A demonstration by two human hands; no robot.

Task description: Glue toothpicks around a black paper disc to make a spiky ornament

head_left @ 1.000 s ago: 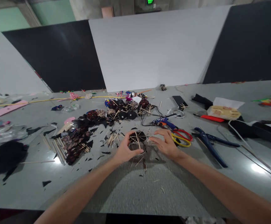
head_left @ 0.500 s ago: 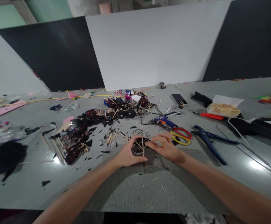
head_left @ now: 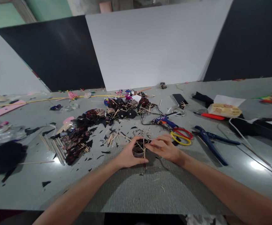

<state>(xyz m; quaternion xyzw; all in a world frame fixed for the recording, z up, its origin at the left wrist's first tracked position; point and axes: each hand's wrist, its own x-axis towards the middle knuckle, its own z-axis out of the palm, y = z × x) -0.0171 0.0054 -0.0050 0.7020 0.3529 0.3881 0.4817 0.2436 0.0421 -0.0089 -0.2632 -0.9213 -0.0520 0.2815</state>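
Between my hands is a small black round piece with thin wooden sticks [head_left: 140, 144] laid across it like spokes, low over the table. My left hand [head_left: 127, 156] curves round its left side, with thumb and forefinger at opposite edges. From the right, my right hand [head_left: 164, 148] has its fingertips pinched together at the spokes near the middle; whatever lies between them is too small to make out. Loose short sticks [head_left: 113, 138] and black scraps lie just left of my hands. Behind them is a heap of similar spoked black discs [head_left: 131, 113].
A blue glue gun [head_left: 165, 121], red-and-yellow-handled scissors [head_left: 181, 137] and dark blue cutters [head_left: 209, 145] lie to the right. A phone [head_left: 179, 99] is farther back. Dark patterned fabric [head_left: 76, 140] and stick bundles [head_left: 57, 150] are at left. Upright panels [head_left: 154, 47] border the back.
My right hand's fingers have shifted slightly at the spokes. My left hand keeps its hold round the piece, and the other things are where they were.
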